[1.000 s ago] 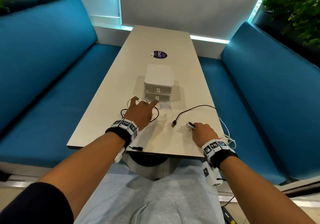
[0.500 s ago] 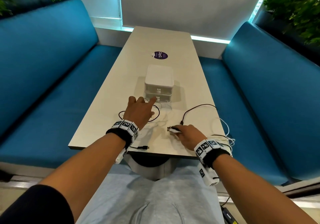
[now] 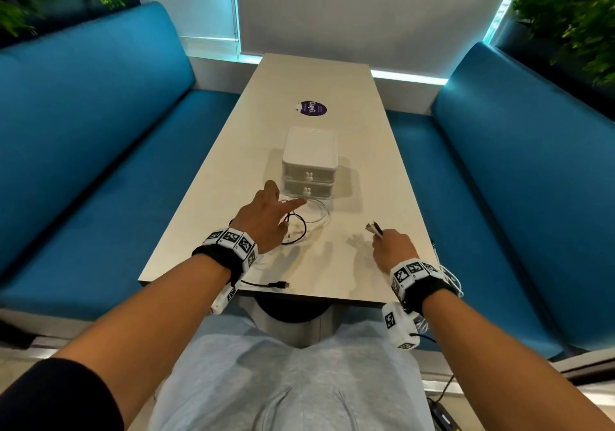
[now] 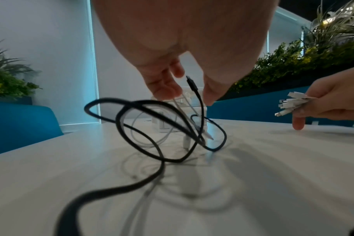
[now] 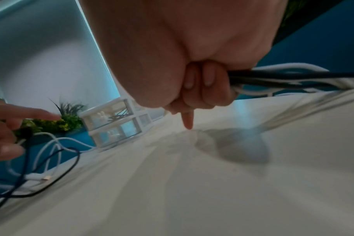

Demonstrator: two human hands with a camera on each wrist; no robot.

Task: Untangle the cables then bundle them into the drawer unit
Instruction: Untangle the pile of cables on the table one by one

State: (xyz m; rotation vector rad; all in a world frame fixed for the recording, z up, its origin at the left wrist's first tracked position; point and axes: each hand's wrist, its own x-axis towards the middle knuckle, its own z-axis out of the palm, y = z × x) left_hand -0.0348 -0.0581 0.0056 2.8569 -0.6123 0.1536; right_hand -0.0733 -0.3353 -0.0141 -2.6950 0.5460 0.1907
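A white two-drawer unit [image 3: 309, 151] stands mid-table with both drawers closed. Just in front of it, my left hand [image 3: 281, 204] pinches the ends of a black and white cable tangle [image 3: 301, 231]. Its loops hang under the fingers [image 4: 164, 86] above the table [image 3: 332, 274]. A black plug [image 4: 192, 83] sticks up between them. To the right, my right hand [image 3: 382, 241] grips a bunch of cable ends [image 3: 373, 228], mostly white plugs [image 4: 289, 103]. Their cords [image 5: 283, 76] trail back past the wrist. Its little finger points down at the table.
A loose black plug [image 3: 281, 285] lies by the near table edge under my left wrist. White cords [image 3: 449, 277] hang off the right edge. A purple sticker [image 3: 311, 108] sits beyond the drawers. Blue benches [image 3: 100, 164] flank the table.
My right hand reached left to the black plug, took it in with the other ends and drew back right; the black loop on the right is gone. The left hand stayed.
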